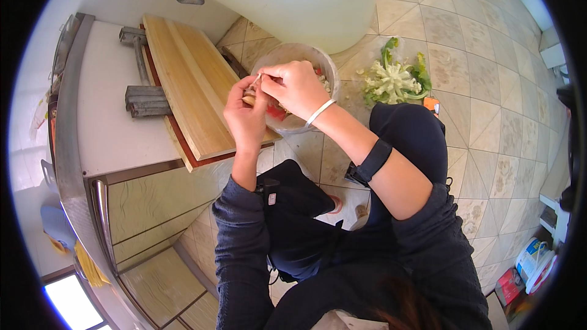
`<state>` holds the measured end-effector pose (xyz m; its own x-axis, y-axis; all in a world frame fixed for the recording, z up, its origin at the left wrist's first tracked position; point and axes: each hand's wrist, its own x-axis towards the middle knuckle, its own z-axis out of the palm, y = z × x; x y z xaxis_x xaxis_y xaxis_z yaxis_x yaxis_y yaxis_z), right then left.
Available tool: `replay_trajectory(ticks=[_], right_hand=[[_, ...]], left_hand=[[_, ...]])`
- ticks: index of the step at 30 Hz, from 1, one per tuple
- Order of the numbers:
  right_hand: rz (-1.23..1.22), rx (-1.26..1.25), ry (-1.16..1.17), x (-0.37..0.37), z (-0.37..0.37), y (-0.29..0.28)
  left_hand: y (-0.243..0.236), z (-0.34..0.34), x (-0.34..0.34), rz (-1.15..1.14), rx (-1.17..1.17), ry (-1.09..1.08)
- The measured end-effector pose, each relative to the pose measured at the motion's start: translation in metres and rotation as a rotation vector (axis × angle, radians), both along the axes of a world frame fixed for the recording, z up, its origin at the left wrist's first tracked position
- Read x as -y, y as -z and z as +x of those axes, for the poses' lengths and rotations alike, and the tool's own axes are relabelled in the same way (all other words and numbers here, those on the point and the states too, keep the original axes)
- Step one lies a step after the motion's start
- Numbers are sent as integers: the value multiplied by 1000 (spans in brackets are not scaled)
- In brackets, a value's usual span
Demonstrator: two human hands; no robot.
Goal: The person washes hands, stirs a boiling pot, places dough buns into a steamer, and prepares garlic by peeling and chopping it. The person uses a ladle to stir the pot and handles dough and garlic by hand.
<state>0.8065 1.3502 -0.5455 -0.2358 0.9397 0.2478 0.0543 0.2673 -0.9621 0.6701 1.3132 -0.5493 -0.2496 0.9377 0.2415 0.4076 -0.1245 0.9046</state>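
Observation:
My left hand (244, 110) is closed around a small pale piece that looks like a garlic clove (249, 99), held between the thumb and fingers. Close against it, my right hand (298, 87) pinches the thin whitish tip at the top of the same piece. Both hands are over a round, pale bucket (335, 73). Inside it lie red and whitish scraps, partly hidden by my hands and wrist.
Wooden boards (189, 85) lean out from the white counter (104, 104) at my left. A large pale tub (293, 6) stands beyond the bucket. On the tiled floor, a trimmed cauliflower (394, 79) with green leaves lies near an orange box (431, 105) by my knee.

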Motion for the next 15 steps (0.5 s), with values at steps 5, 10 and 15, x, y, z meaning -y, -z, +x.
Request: replay_trajectory(ticks=[5,10,15], right_hand=[[-193,-167,79,7,-15,4],[-269,-409,87,9,-27,10],[-479,-754,28,8,-28,6]], left_hand=[[3,2,1,46,-29,-60],[1,0,2,40,-5,-95],[-6,-1,-3,62,299,-32]])
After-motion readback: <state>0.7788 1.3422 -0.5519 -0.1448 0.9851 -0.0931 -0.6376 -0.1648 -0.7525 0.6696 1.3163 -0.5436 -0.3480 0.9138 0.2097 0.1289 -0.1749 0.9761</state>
